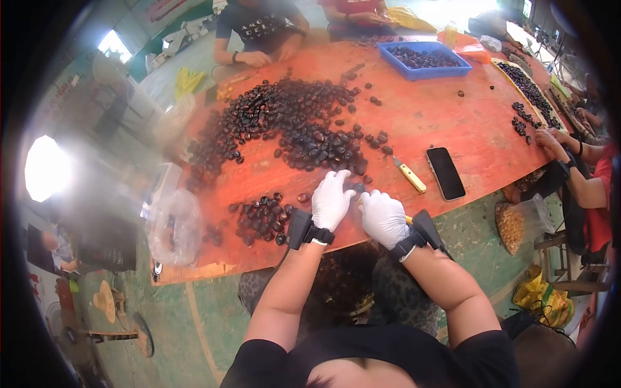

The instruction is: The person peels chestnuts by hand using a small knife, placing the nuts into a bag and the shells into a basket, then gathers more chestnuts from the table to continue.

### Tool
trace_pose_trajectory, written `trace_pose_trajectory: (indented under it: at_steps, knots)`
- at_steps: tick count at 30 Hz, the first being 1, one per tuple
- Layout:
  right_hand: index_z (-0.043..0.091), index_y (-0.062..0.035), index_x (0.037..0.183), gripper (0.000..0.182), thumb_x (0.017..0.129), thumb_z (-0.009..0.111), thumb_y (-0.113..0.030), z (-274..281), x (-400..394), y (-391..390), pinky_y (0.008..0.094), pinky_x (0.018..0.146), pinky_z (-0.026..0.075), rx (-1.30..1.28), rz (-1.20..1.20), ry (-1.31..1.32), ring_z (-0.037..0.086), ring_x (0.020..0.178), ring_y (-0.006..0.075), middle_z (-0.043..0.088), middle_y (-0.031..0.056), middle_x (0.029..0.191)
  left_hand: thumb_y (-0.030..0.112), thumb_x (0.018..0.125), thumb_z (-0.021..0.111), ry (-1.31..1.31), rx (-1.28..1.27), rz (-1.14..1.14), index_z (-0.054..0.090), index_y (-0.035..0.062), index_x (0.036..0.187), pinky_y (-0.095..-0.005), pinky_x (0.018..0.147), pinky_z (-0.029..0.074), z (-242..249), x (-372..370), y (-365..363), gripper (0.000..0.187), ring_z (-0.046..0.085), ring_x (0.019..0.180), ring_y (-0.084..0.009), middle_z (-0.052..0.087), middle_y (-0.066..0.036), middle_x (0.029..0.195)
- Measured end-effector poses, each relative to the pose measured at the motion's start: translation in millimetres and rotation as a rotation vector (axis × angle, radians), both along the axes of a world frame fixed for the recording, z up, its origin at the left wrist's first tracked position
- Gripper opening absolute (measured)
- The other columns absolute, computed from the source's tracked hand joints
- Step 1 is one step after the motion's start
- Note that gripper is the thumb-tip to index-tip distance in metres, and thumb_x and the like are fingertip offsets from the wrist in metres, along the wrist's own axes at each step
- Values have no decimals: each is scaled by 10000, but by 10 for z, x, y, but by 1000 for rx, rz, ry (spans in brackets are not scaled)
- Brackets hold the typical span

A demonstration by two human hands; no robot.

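My left hand (331, 199), in a white glove, is closed with a dark chestnut (358, 187) at its fingertips, low over the table's near edge. Close beside it, my right hand (384, 218), also gloved, is curled round a yellow-handled knife (409, 220); only the handle's end shows and the blade is hidden. Beyond both hands spreads a big heap of dark glossy chestnuts (291, 123). To the left of my left hand lies a smaller pile of chestnuts (262, 218). Another yellow-handled knife (410, 176) rests on the table to the right.
A black phone (446, 173) lies on the orange table (420, 116). A blue tray (424, 60) of chestnuts stands at the back. Clear plastic bags (174, 226) hang at the left corner. People sit opposite and at the right; below is a bag of yellow peeled nuts (510, 227).
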State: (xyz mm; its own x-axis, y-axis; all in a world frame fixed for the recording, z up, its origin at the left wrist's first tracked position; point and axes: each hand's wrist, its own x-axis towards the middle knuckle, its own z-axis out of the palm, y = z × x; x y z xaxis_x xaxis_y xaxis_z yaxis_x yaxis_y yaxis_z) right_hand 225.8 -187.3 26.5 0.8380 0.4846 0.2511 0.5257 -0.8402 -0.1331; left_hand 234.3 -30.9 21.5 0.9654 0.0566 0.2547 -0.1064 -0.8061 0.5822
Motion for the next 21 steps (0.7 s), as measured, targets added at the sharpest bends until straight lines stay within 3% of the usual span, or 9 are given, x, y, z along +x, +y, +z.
trace_pose_trajectory:
  at_steps: [4, 7, 10, 16, 21]
  knots:
    - [598, -92, 925, 105, 878, 591, -187, 28, -9, -11, 389, 635, 546, 11, 14, 2, 662, 794, 273, 610, 103, 851, 103, 820, 682, -129, 36, -12, 595, 81, 897, -462, 781, 492, -109, -38, 95, 118, 610, 904, -362, 595, -134, 913]
    - [598, -95, 929, 104, 878, 589, -185, -18, 24, 5, 392, 640, 547, 9, 10, 18, 662, 802, 275, 612, 103, 856, 101, 824, 672, -123, -34, -80, 584, 74, 888, -463, 789, 492, -82, -111, 186, 112, 610, 915, -362, 596, -135, 923]
    - [596, -96, 929, 106, 879, 589, -188, -32, 37, 23, 394, 643, 547, 10, -10, 33, 662, 805, 276, 613, 107, 865, 94, 813, 691, 19, -24, -53, 587, 67, 920, -461, 794, 493, 3, -122, 150, 152, 612, 914, -365, 603, -134, 939]
    - [594, -106, 928, 106, 880, 594, -202, 31, 6, 9, 397, 639, 542, 21, 1, 29, 658, 826, 277, 610, 103, 870, 64, 776, 738, -60, -19, -26, 594, 60, 1021, -443, 818, 508, -61, -150, 148, 285, 629, 928, -357, 617, -134, 995]
    - [588, -124, 941, 116, 869, 617, -211, 75, 28, 31, 391, 678, 536, 41, 150, -48, 645, 876, 290, 606, 103, 886, 51, 783, 735, 132, -121, -67, 611, 58, 1090, -394, 855, 521, 88, -421, 273, 331, 653, 983, -315, 629, -136, 1046]
